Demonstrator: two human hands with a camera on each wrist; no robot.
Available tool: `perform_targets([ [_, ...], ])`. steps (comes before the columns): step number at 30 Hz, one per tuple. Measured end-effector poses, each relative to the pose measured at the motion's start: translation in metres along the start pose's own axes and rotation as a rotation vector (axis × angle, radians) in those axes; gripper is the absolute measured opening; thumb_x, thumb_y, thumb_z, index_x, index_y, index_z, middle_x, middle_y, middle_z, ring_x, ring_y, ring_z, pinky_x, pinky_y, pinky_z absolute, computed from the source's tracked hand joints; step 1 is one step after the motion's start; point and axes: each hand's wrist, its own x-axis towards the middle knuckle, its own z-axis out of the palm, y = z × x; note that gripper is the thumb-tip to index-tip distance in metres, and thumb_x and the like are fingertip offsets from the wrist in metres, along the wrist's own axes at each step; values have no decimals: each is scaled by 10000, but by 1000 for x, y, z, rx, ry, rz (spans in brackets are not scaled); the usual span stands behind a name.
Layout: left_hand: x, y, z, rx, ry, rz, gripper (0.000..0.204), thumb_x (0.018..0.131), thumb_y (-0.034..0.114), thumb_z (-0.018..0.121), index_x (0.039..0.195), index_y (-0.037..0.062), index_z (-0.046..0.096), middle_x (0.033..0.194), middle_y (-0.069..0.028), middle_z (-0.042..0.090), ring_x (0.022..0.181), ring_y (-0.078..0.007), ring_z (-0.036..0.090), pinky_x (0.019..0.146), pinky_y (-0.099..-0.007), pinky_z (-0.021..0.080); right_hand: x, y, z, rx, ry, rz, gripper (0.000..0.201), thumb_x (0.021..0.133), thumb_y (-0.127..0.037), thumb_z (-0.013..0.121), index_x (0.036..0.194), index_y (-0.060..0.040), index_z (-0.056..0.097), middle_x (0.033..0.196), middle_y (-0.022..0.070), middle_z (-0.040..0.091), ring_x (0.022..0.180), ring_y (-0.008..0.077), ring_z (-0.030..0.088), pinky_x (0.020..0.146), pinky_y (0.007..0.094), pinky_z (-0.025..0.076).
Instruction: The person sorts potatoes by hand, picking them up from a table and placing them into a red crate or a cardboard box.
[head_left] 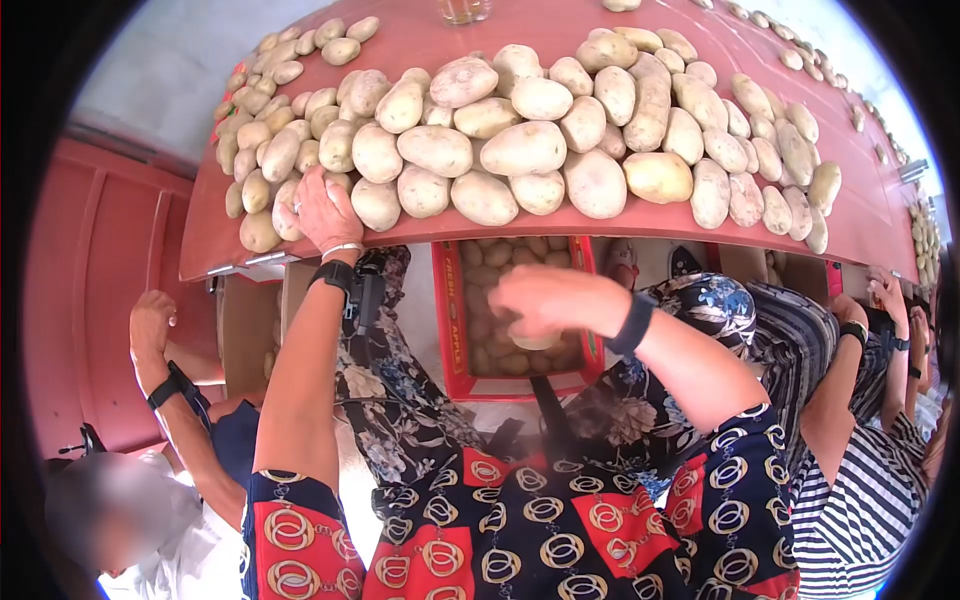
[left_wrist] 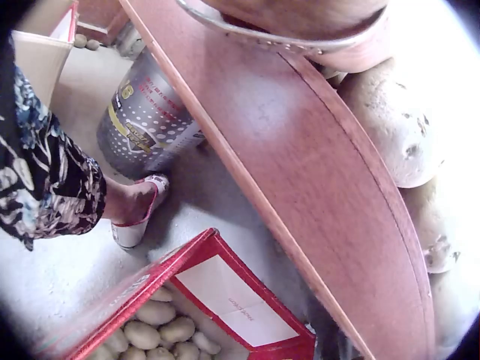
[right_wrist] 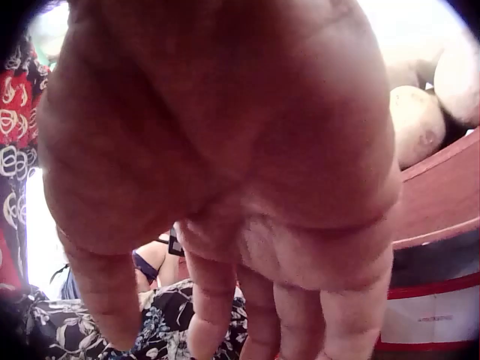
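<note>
Writing: the left wall of the red box (head_left: 450,320) reads "FRESH" and "APPLE". Its white inner panel (left_wrist: 236,300) carries small red print, illegible. The grey bin (left_wrist: 146,112), seen in the left wrist view, bears red and yellow lettering too unclear to quote.

Count: one red box in full view, below the table's near edge; one bin; one glass (head_left: 464,10) at the table's far side; two black wrist straps (head_left: 633,323) on the person, one per arm, plus one bracelet (head_left: 342,248) at the left wrist. The potatoes (head_left: 522,148), heaped along the near side of the red table (head_left: 400,30), overlap too much for an exact count; more lie inside the red box.

Hands: the left hand (head_left: 328,210) touches potatoes at the heap's near left; whether it grips one cannot be told. The right hand (head_left: 555,300) is over the red box, fingers extended, palm bare, holding nothing.
</note>
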Motion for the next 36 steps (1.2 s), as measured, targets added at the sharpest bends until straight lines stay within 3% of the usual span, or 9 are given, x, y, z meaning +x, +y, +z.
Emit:
perform_targets([
  [3, 0, 0, -2, 1, -6, -13, 336, 857, 256, 394, 1129, 117, 536, 1139, -70, 571, 1102, -247, 505, 1029, -578, 101, -4, 1, -35, 352, 182, -120, 191, 718, -171, 682, 829, -26, 626, 792, 95, 658, 719, 190, 631, 656, 319, 497],
  [7, 1, 4, -6, -5, -35, -37, 333, 860, 253, 396, 1129, 115, 536, 1140, -81, 573, 1104, -257, 505, 1031, -583, 105, -21, 5, -75, 629, 958, -291, 107, 794, -113, 673, 862, -38, 637, 806, 1, 636, 720, 71, 577, 634, 210, 468],
  [11, -1, 3, -3, -20, 10, -9, 335, 866, 261, 391, 1128, 113, 538, 1127, -84, 578, 1097, -264, 509, 1033, -593, 109, -20, 33, -103, 281, 1353, -215, 138, 817, -95, 648, 947, -51, 638, 813, -2, 631, 724, 43, 568, 639, 199, 472],
  [13, -1, 3, -5, 1, -28, -19, 340, 870, 268, 383, 1123, 108, 542, 1120, -88, 585, 1095, -265, 510, 1028, -592, 109, -20, 27, -110, 221, 1317, -52, 177, 815, -96, 643, 985, -47, 631, 803, -5, 622, 713, 50, 573, 635, 193, 471],
  [15, 2, 2, -3, -13, -35, -10, 345, 868, 270, 374, 1104, 100, 559, 1113, -91, 590, 1092, -266, 512, 1024, -579, 104, -13, 21, -118, 58, 1245, 86, 207, 805, -107, 577, 998, -32, 566, 862, 47, 569, 778, 132, 547, 649, 272, 443],
  [19, 2, 3, -2, -7, 12, 3, 345, 857, 266, 374, 1069, 95, 587, 1102, -91, 598, 1075, -265, 521, 1014, -542, 110, -4, 26, -120, 11, 1096, 198, 330, 756, -169, 622, 1043, -13, 569, 934, 138, 607, 842, 263, 588, 708, 359, 461],
  [22, 3, 1, -2, 1, -9, -2, 344, 858, 267, 379, 1094, 105, 570, 1109, -97, 597, 1075, -262, 522, 1010, -549, 106, 8, 34, -113, -222, 1175, 239, 409, 734, -208, 634, 1083, -4, 567, 989, 174, 607, 917, 316, 580, 785, 388, 459],
  [29, 3, 0, -4, 6, -11, 12, 347, 861, 275, 379, 1105, 107, 560, 1104, -103, 598, 1069, -271, 523, 1006, -558, 114, 9, 18, -121, -111, 1078, 325, 480, 699, -254, 656, 1099, -3, 567, 1019, 194, 598, 966, 337, 568, 846, 388, 450],
  [36, 3, 6, -6, -47, 5, -14, 344, 856, 261, 385, 1088, 83, 566, 1079, -124, 597, 1069, -292, 509, 1000, -528, 186, 9, 13, -120, 116, 1256, 144, 397, 732, -231, 625, 1058, -10, 575, 947, 137, 619, 878, 282, 600, 764, 333, 485],
])
